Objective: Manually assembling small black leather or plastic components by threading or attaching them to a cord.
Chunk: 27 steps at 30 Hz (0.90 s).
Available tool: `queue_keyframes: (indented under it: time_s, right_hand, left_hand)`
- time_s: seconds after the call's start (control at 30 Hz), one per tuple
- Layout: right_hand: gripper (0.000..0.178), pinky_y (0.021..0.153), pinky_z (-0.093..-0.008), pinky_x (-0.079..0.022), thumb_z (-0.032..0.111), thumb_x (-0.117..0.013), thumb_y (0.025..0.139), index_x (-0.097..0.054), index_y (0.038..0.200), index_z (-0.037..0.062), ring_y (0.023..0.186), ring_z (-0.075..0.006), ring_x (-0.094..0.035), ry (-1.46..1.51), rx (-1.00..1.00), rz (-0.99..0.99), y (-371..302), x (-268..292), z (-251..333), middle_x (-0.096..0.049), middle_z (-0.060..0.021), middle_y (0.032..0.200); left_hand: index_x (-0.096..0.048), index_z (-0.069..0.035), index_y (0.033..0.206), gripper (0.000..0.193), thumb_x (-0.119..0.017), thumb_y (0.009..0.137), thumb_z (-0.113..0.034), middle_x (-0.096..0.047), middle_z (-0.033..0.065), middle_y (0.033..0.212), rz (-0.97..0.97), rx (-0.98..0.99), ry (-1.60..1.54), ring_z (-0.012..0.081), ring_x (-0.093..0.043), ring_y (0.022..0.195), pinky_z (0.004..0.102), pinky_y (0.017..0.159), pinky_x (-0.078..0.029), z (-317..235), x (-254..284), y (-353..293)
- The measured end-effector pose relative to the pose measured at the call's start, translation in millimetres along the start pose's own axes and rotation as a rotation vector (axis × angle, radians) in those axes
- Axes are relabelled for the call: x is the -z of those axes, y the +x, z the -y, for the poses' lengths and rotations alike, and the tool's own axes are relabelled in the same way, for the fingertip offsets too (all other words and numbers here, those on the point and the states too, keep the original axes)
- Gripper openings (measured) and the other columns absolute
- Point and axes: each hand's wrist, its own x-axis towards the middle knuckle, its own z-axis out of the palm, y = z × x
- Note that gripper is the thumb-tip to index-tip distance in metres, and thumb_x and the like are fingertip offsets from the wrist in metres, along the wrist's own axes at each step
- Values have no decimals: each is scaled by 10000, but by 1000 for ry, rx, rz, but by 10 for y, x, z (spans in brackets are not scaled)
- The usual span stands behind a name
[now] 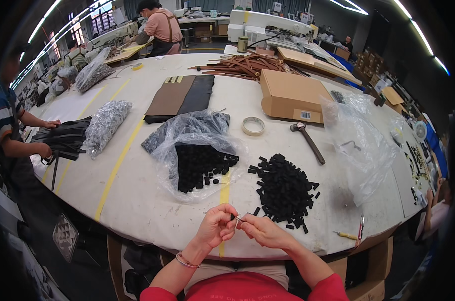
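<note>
My left hand [213, 227] is closed in a pinch on a small black piece [232, 216] near the table's front edge. Close against it, my right hand [265, 232] grips a thin metal-tipped tool [240, 219] whose point meets the black piece; its exact kind is too small to make out. Just beyond my right hand lies a heap of short black strip pieces [283, 189]. Further left, a clear plastic bag [169, 183] lies with its mouth toward me, and small rolled black pieces [200, 163] spill out of it.
Behind the heaps are a tape roll [253, 126], a hammer [308, 143], a cardboard box [295, 95] and folded dark sheets [179, 96]. A crumpled clear bag [363, 150] lies right, near a yellow-handled tool [347, 235]. At the left, a person handles black straps [64, 136].
</note>
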Motion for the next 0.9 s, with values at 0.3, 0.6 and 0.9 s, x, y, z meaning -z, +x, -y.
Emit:
queue_keyframes:
  time_s: [0.3,0.6,0.9]
  right_hand:
    - [195,478,-221,-364,182,-464,859,-569,870,18,518,-60,-434,-43,18,-63,2,7,9,-500,-21,577]
    - [183,488,-216,-366,171,-488,845,-588,861,19,516,-56,-421,179,64,143,-1,116,-27,-486,-1,568]
    - [157,500,-322,-423,177,-508,802,-597,833,51,551,-280,-563,-412,132,-332,129,-66,10,-566,-143,610]
  left_hand:
    - [-524,36,806,156,-397,721,6,-481,92,561,-41,8,60,83,-329,325,215,302,-327,-12,-41,-9]
    - [-533,25,792,144,-411,722,-7,-496,72,558,116,253,12,64,-329,310,199,282,-319,-67,-14,-29]
    - [-530,37,847,195,-409,707,95,-555,80,622,-397,-814,1046,99,-476,398,218,379,-401,307,-70,75]
